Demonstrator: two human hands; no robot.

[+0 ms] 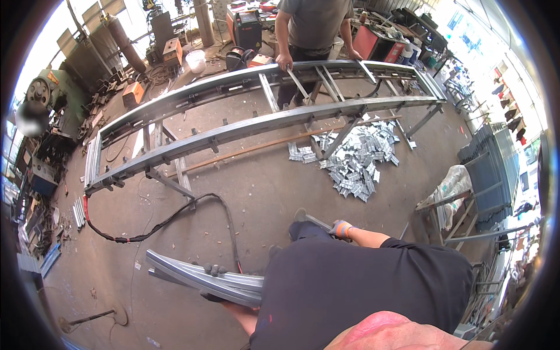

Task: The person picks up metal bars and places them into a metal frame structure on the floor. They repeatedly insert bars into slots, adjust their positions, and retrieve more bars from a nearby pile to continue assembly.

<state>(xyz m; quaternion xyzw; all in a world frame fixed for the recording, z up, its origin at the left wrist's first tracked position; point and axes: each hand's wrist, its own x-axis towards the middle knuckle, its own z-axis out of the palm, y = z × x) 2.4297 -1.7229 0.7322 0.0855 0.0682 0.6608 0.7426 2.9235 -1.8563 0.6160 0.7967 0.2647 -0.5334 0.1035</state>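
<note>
1. Beneath the curled fingers of the left hand (214,269) lie gripped metal channels (181,270); uneven pressure could let one slide.
2. Against the fingers of the right hand (341,228) sits a gray bar (318,223); how tightly they close, I cannot tell.
3. Beyond the left fingers loops a black cable (135,238), which could trip someone stepping across.

Brownish-grey workshop floor (262,186), bright windows (461,24)
</note>
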